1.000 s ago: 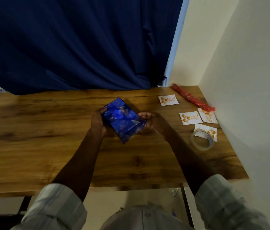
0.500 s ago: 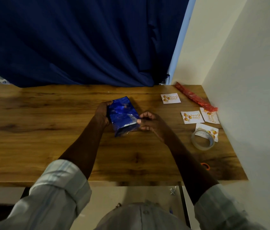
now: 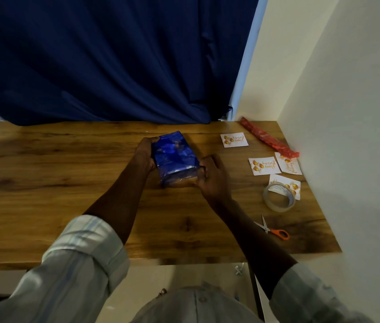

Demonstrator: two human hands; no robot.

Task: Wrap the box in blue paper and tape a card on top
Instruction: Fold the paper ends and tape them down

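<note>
The bench [image 3: 44,183] carries the box [image 3: 175,159] in blue paper near its middle. The left hand [image 3: 146,153] grips the box's left side, and the right hand [image 3: 212,178] pinches its near right corner. At the right lie four cards [image 3: 264,165], tape [image 3: 279,198] and scissors [image 3: 274,230].

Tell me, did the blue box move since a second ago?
Yes. The blue box, gripped by both hands, was tilted up on a corner above the table; now it has turned straighter and lies lower, down on the wood.
</note>
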